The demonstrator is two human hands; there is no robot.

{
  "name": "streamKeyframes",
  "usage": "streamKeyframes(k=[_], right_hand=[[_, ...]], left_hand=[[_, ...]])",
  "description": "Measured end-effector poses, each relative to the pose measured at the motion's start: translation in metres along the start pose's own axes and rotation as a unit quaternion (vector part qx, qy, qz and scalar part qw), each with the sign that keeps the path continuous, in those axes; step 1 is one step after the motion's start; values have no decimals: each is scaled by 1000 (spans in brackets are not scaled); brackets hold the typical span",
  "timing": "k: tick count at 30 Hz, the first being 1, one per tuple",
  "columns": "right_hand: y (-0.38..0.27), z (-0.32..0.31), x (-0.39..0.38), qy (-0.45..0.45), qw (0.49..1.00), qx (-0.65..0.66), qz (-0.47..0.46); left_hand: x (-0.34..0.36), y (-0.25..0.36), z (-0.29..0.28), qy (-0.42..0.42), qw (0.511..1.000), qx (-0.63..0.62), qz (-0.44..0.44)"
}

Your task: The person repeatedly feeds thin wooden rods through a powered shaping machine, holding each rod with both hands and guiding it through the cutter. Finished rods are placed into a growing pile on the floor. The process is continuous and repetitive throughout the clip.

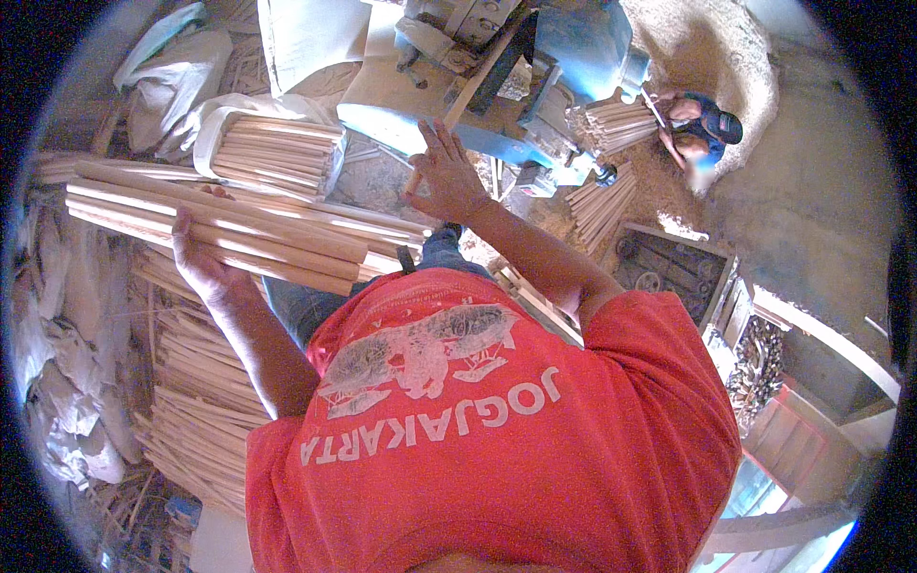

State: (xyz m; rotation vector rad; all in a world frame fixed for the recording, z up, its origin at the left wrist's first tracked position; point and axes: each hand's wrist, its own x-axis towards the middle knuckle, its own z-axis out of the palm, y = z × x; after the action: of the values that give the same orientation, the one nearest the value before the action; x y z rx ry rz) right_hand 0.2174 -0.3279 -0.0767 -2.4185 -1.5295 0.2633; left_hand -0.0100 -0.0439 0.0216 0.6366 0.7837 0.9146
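The left hand [202, 263] has its fingers wrapped round wooden rods [296, 245], over more stacked wood [205, 372]; the right hand [449, 181] is raised near a blue machine [581, 48], fingers partly spread, any pinch unclear from here; sawdust [755, 67] lies beyond

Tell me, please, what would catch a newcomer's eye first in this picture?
The big red shirt with its pale print fills the lower middle. Left of centre, the person's left hand grips a bundle of long wooden rods. At the upper right, a co-worker in a dark cap sits or crouches beside a pale heap.
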Motion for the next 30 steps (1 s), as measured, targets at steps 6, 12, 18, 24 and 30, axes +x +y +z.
streamKeyframes(k=[6, 12, 18, 24, 30], right_hand=[[12, 2, 3, 6, 1000, -8, -16], [15, 1, 7, 35, 999, -22, -17], [25, 2, 12, 38, 999, -18, -21], [32, 6, 21, 33, 997, -55, -30], [47, -1, 20, 19, 998, -38, -47]], left_hand=[[-3, 1, -2, -1, 1000, 13, 5], [-8, 2, -1, 40, 999, 6, -5], [-20, -1, 5, 70, 998, 5, 5], [-38, -7, 7, 75, 996, 24, 43], [-55, -15, 6, 92, 995, -7, 26]])
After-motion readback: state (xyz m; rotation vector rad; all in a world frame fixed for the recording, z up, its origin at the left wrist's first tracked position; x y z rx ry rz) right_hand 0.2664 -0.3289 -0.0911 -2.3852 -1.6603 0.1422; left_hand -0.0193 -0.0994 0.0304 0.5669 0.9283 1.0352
